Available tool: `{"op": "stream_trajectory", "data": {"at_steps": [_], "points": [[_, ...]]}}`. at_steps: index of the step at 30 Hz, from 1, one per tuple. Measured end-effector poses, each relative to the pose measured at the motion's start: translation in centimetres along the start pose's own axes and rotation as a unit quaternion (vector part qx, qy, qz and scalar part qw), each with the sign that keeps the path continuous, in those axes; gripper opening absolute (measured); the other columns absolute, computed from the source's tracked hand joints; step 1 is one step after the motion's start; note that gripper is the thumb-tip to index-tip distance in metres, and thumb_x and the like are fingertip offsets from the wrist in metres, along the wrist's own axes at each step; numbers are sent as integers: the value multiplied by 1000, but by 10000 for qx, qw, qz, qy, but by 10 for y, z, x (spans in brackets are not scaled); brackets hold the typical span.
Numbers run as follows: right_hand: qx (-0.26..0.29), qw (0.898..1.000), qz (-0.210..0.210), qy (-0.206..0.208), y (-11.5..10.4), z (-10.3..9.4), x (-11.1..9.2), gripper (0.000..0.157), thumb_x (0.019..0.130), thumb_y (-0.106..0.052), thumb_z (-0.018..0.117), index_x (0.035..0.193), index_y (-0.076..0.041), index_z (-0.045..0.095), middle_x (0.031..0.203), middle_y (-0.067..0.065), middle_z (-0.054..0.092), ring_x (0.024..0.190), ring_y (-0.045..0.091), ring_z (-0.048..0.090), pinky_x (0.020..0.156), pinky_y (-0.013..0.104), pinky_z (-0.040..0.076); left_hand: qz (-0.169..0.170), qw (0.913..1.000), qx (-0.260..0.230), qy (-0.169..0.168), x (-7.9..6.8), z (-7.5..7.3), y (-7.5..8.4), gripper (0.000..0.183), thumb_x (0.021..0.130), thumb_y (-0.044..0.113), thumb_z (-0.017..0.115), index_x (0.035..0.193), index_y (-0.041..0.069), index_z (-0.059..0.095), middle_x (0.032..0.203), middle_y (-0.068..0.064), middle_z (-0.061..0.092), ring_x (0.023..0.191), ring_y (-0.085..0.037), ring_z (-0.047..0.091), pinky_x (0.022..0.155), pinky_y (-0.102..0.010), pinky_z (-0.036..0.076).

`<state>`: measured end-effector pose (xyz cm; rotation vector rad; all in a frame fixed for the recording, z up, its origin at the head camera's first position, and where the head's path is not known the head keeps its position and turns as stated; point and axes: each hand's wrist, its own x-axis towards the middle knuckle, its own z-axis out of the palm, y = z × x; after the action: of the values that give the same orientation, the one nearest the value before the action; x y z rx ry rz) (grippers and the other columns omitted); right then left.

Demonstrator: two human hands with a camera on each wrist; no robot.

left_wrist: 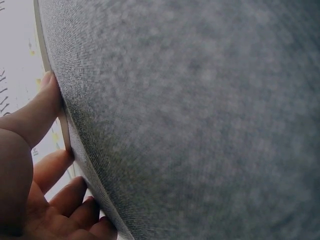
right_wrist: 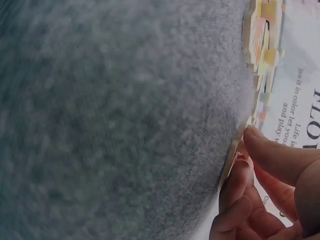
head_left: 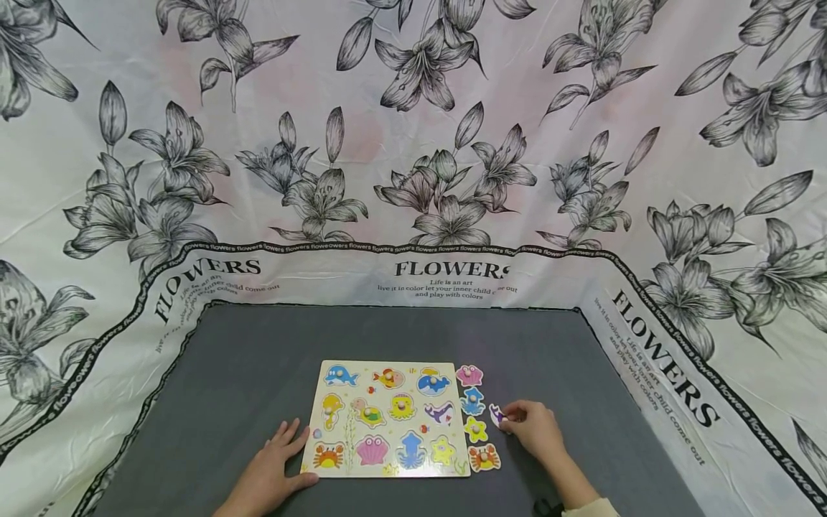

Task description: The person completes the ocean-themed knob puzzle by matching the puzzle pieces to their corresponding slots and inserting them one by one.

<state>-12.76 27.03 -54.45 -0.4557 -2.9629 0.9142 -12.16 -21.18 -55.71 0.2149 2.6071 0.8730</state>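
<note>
The step in hand looks to be the handling of 1 piece, the purple dolphin piece (head_left: 496,414), which the right hand (head_left: 539,434) pinches between thumb and fingertips, no gap beyond the piece's own thickness. It is just right of the loose column, over the grey tabletop (head_left: 245,373). If it is bound for the puzzle board (head_left: 365,368), the next move probably calls for carrying it left to the matching dolphin recess (head_left: 439,413) – middle row, far right – and turning it until the outlines agree.

The left hand (head_left: 268,470) has its fingers spread loosely along the board's left edge, thumb at the near-left corner; it touches the board, seemingly steadying it, and has hold of no piece.

Counted: 2 hands, 1 board, 5 pieces out of it. The 4 lying loose beside its right edge, from far to near, are 1 pink shell (head_left: 469,375), 1 blue squid (head_left: 473,401), 1 yellow starfish (head_left: 475,430) and 1 orange crab (head_left: 484,457). The board bears 11 animal pictures – 6 appear to be seated pieces, 5 to be bare recesses matching the pieces that are out; some knobs are too small to confirm.
</note>
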Motion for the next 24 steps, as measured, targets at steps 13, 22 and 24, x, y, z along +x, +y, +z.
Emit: {"op": "stream_trajectory", "data": {"at_steps": [13, 22, 24], "points": [[124, 9991, -332, 215, -19, -10, 3, 5, 82, -10, 83, 85, -9, 79, 77, 0, 72, 66, 11, 59, 58, 29, 47, 14, 10000, 81, 35, 1, 0, 0, 98, 70, 55, 85, 148, 7, 52, 160, -24, 34, 150, -49, 21, 116, -70, 24], [586, 9966, -566, 124, -50, -10, 1, 8, 84, -15, 83, 91, -11, 82, 83, 1, 76, 69, 10, 66, 59, 26, 54, 37, 9999, 80, 104, 0, 2, -1, 99, 69, 56, 85, 148, 7, 52, 160, -24, 35, 150, -48, 22, 116, -69, 25], [686, 9954, -666, 97, -55, -9, 0, 8, 84, -15, 83, 91, -11, 82, 85, 1, 77, 71, 10, 67, 60, 26, 55, 50, 9999, 87, 112, 0, 2, 0, 98, 70, 55, 85, 148, 7, 52, 160, -24, 36, 150, -48, 22, 116, -69, 25]]}}
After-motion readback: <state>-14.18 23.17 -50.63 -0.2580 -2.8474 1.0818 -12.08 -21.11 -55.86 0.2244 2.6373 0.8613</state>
